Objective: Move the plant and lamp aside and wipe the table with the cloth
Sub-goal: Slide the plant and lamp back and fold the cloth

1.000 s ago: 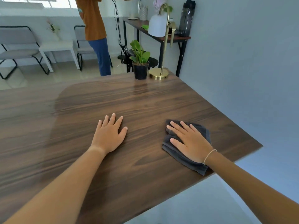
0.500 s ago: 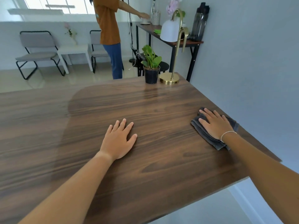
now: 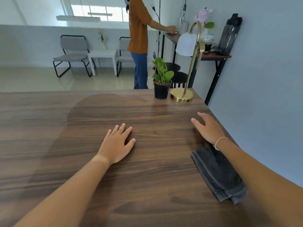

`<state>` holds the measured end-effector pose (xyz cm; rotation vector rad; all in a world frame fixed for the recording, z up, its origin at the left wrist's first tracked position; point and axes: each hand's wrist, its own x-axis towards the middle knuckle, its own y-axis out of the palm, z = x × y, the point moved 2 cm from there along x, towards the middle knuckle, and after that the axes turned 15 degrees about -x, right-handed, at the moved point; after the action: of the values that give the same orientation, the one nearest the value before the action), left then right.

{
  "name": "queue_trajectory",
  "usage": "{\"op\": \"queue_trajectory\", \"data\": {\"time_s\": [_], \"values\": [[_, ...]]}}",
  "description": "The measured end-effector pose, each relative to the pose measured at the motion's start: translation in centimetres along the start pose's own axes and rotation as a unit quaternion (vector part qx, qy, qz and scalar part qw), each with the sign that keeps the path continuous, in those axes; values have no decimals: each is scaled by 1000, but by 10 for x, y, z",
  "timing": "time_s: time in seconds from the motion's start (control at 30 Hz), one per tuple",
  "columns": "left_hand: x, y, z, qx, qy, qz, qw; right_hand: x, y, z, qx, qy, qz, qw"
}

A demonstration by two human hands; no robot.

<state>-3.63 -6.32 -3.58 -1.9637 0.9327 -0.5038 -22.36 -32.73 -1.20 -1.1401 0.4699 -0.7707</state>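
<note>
The left hand (image 3: 117, 145) lies flat and empty on the dark wooden worktop (image 3: 82, 161), fingers spread, holding nothing. Further right and at the far edge stands the plant (image 3: 162, 79) in its small black pot, and just beside it, to its right, the lamp (image 3: 188, 66) on a round brass base with a white shade hanging from the curved arm. The right hand (image 3: 208, 126) is open with fingers loosely apart, low over the worktop near the right edge and stretched toward that far corner; it grips nothing. The grey cloth (image 3: 218, 174) lies folded under the right forearm, let go. Judging from this, wiping is paused and the clearing step is in hand: the next move calls for reaching forward to the plant or lamp, closing on one, and setting it aside.
</note>
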Motion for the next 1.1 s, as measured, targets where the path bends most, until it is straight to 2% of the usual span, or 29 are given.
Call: {"op": "queue_trajectory", "data": {"time_s": [0.23, 0.5, 0.63, 0.73, 0.9, 1.1], "values": [[54, 0, -31, -57, -7, -13, 998, 80, 1, 9, 71, 12, -10, 997], [150, 6, -44, -86, 0, 25, 996, 158, 23, 17, 74, 33, -32, 996], [203, 15, -48, -144, -2, 8, 989, 193, 32, 17, 31, 41, -35, 998], [239, 23, -57, -238, -6, -20, 971, 212, 36, 17, 13, 31, -51, 998], [273, 28, -67, -389, 41, -59, 919, 227, 43, 14, -1, -9, -57, 998], [285, 29, -68, -410, 23, -88, 907, 232, 42, 15, -12, -7, -32, 999]]}}
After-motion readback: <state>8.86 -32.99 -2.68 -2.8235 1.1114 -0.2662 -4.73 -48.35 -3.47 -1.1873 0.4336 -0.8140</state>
